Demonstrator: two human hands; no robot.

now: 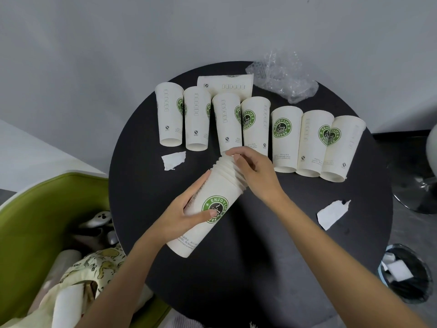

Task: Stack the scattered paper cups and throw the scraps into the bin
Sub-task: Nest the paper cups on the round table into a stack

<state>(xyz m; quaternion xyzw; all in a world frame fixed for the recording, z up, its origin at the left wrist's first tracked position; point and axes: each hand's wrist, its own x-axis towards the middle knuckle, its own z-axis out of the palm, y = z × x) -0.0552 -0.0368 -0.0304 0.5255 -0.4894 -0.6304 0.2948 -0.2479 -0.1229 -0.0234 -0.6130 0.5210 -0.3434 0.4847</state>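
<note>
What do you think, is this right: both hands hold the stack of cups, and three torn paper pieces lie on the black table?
Not quite. Only two torn paper pieces lie on the black table, one on each side of the stack of cups, as the head view shows. The left hand and right hand do both hold the stack.

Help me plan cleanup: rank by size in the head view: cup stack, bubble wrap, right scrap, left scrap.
1. cup stack
2. bubble wrap
3. right scrap, nearer the camera, so unsure
4. left scrap
</note>
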